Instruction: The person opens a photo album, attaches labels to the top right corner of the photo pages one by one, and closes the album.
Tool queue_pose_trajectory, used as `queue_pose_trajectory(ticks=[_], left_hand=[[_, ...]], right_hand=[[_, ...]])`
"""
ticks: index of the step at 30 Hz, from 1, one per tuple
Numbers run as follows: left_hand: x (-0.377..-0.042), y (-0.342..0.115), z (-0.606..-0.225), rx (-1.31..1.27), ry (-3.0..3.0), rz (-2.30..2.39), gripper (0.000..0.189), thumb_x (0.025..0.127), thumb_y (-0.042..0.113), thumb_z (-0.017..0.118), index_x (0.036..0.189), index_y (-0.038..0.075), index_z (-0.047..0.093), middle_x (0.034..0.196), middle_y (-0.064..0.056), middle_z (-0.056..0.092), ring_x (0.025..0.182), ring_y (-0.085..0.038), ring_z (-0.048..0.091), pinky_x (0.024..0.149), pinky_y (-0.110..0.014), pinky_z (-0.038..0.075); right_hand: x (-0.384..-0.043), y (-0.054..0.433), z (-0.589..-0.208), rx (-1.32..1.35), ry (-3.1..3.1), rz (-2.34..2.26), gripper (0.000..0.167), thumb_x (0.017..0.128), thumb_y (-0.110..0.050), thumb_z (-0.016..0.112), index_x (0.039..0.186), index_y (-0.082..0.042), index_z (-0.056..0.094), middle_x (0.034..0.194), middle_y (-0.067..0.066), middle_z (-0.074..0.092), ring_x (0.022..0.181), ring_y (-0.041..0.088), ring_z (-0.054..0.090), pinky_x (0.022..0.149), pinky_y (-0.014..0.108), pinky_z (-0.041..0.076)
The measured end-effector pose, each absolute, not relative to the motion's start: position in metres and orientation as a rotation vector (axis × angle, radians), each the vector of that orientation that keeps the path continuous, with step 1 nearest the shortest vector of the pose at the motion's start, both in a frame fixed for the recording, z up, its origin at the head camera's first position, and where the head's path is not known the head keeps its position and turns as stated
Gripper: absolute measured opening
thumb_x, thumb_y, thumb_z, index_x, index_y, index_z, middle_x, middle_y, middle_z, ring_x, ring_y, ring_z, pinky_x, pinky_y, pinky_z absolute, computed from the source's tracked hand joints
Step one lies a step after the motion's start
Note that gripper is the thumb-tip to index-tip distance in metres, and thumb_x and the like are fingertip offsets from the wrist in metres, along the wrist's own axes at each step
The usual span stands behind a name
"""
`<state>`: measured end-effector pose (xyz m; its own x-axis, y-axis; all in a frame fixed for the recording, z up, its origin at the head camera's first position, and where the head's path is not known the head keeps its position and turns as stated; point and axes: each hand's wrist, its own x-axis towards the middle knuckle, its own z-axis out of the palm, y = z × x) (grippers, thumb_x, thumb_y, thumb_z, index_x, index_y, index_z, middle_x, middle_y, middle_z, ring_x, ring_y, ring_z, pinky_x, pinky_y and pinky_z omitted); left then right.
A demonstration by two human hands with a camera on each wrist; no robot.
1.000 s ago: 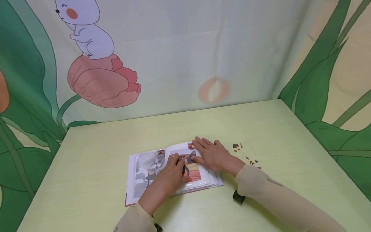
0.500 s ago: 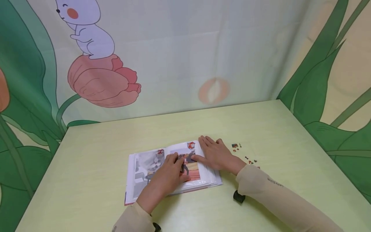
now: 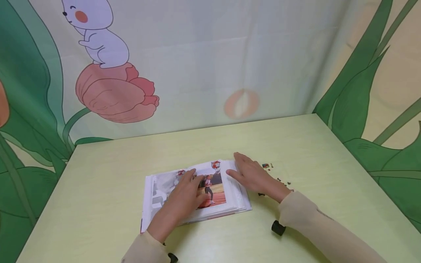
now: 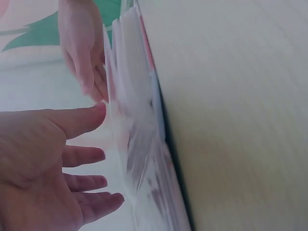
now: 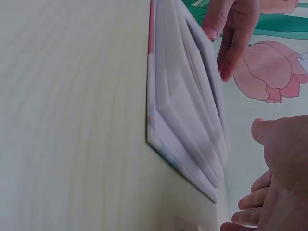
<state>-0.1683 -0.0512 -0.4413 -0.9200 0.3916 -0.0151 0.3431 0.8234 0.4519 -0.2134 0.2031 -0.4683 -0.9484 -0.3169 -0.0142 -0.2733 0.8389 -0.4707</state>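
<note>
A photo album point(image 3: 234, 190) lies spread on the table, white pages upward. Its right page carries a photo of a running person point(image 3: 213, 190) and a red cartoon sticker point(image 3: 215, 165) near the top corner. Another small red sticker point(image 3: 181, 172) marks the left page, whose grey photo is partly hidden by my left hand point(image 3: 182, 197). That hand has its fingers relaxed, fingertips right at the pages in the left wrist view. Beyond the album's right edge hovers my right hand point(image 3: 254, 177), fingers extended, thumb toward the page, holding nothing.
Several tiny colourful pieces point(image 3: 265, 166) are scattered on the table point(image 3: 315, 153) right of the album, partly behind my right hand. A printed curtain point(image 3: 190, 73) stands along the table's far edge. A black device point(image 3: 278, 228) sits under my right sleeve.
My right hand has slid off the right page toward the right and lifted. My left hand has shifted slightly left, uncovering more of the runner photo. The album has stayed nearly in place.
</note>
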Motion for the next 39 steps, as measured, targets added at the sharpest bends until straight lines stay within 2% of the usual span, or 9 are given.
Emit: queue_pose_trajectory(ticks=[3, 6, 12, 23, 32, 39], left_hand=[[-0.168, -0.059, -0.439, 0.582, 2.933, 0.704, 0.065, 0.097, 0.028, 0.075, 0.149, -0.001, 0.051, 0.161, -0.023, 0.034, 0.151, -0.038, 0.03, 0.118, -0.054, 0.035], [-0.166, -0.068, -0.436, 0.6, 2.993, 0.709, 0.067, 0.096, 0.026, 0.076, 0.15, -0.004, 0.048, 0.159, -0.025, 0.037, 0.148, -0.04, 0.034, 0.116, -0.053, 0.037], [-0.162, -0.092, -0.435, 0.493, 3.071, 0.729, 0.065, 0.097, 0.024, 0.074, 0.149, -0.006, 0.048, 0.155, -0.028, 0.041, 0.143, -0.044, 0.04, 0.113, -0.059, 0.039], [-0.163, -0.137, -0.44, 0.146, 2.998, 0.819, 0.069, 0.101, 0.026, 0.065, 0.155, -0.006, 0.036, 0.161, -0.03, 0.029, 0.147, -0.048, 0.03, 0.115, -0.065, 0.031], [-0.174, -0.152, -0.441, 0.036, 2.906, 0.741, 0.079, 0.103, 0.029, 0.062, 0.159, -0.009, 0.021, 0.164, -0.035, 0.016, 0.149, -0.053, 0.02, 0.116, -0.067, 0.025], [-0.187, -0.159, -0.447, 0.046, 2.876, 0.738, 0.076, 0.103, 0.022, 0.061, 0.156, -0.016, 0.022, 0.16, -0.04, 0.018, 0.149, -0.054, 0.02, 0.118, -0.065, 0.023]], right_hand=[[-0.208, 0.204, -0.465, -0.462, 2.926, -0.793, 0.085, 0.107, -0.051, 0.049, 0.16, 0.008, 0.019, 0.167, 0.025, 0.023, 0.154, 0.038, 0.023, 0.123, 0.054, 0.022], [-0.203, 0.205, -0.463, -0.451, 2.937, -0.826, 0.084, 0.107, -0.05, 0.049, 0.16, 0.008, 0.019, 0.167, 0.025, 0.024, 0.154, 0.039, 0.024, 0.123, 0.052, 0.023], [-0.196, 0.206, -0.464, -0.403, 2.959, -0.826, 0.081, 0.107, -0.047, 0.053, 0.16, 0.007, 0.024, 0.165, 0.025, 0.028, 0.152, 0.041, 0.029, 0.122, 0.054, 0.026], [-0.187, 0.203, -0.469, -0.391, 2.997, -0.74, 0.077, 0.104, -0.042, 0.06, 0.156, 0.009, 0.034, 0.16, 0.027, 0.037, 0.148, 0.044, 0.035, 0.12, 0.057, 0.03], [-0.182, 0.2, -0.474, -0.439, 3.016, -0.7, 0.075, 0.104, -0.04, 0.061, 0.154, 0.011, 0.035, 0.157, 0.029, 0.04, 0.146, 0.044, 0.038, 0.118, 0.058, 0.033], [-0.18, 0.195, -0.475, -0.442, 3.031, -0.63, 0.075, 0.104, -0.043, 0.06, 0.154, 0.009, 0.038, 0.157, 0.029, 0.04, 0.146, 0.044, 0.038, 0.116, 0.06, 0.034]])
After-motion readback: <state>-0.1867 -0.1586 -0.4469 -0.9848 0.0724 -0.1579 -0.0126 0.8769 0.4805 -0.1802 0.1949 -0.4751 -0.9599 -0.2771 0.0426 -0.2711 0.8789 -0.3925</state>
